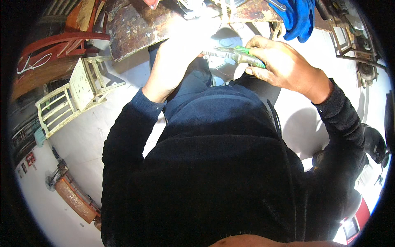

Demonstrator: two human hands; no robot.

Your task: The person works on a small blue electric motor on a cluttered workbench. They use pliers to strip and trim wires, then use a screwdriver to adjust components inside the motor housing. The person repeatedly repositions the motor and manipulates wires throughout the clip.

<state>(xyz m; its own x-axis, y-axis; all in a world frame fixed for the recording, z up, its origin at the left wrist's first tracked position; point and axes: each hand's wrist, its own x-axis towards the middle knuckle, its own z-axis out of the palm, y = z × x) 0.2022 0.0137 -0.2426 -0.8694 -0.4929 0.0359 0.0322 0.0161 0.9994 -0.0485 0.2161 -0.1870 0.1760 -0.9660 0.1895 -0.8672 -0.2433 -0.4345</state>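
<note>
My right hand (282, 64) is closed round a green-and-grey-handled tool (247, 57). A narrow metallic part of it points left toward my other hand; glare hides what kind of tool it is. My left hand (177, 57) is raised in front of my lap, its fingers washed out by bright light. Whether it holds anything does not show. Both hands are just short of the near edge of a worn brown wooden table (138, 31).
Blue gloves (298, 18) hang over the table's right edge, beside a metal tool (276, 4). To the left stand a pale, worn wooden chair (80, 86) and red wooden furniture (61, 45). A brown wooden piece (74, 199) lies lower left. A dark rounded object (373, 144) is at far right.
</note>
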